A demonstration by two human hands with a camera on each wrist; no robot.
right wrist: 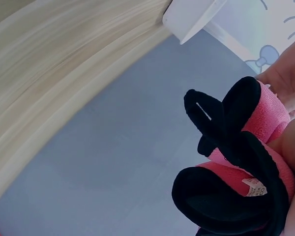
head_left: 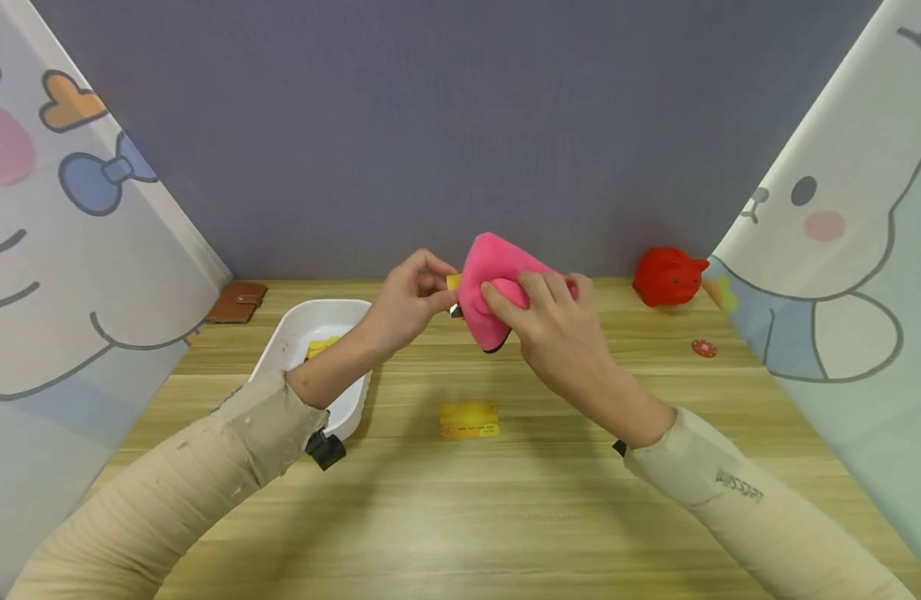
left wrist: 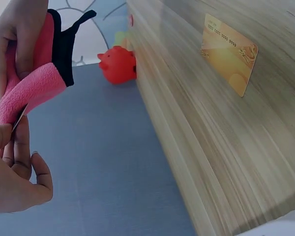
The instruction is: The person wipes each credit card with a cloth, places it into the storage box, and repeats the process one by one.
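Note:
Above the table, my right hand [head_left: 561,325] grips a pink plush piece [head_left: 498,250] with black trim, its fingers folded over the soft fabric. In the right wrist view the black edging [right wrist: 221,199] forms loops, and a small white tag [right wrist: 254,187] shows inside. On the other side my left hand [head_left: 407,300] pinches a yellow card [head_left: 452,282] between thumb and fingers, right at the plush's edge. The left wrist view shows only the card's thin edge against a fold of the plush. A second yellow card [head_left: 469,421] lies flat on the table below the hands.
A white tray [head_left: 280,337] with yellow cards [head_left: 321,345] in it stands under the left forearm. A brown wallet [head_left: 237,302] lies at the back left. At the back right are a red piggy bank [head_left: 666,277] and a red chip [head_left: 703,348]. A grey wall [head_left: 430,125] rises behind.

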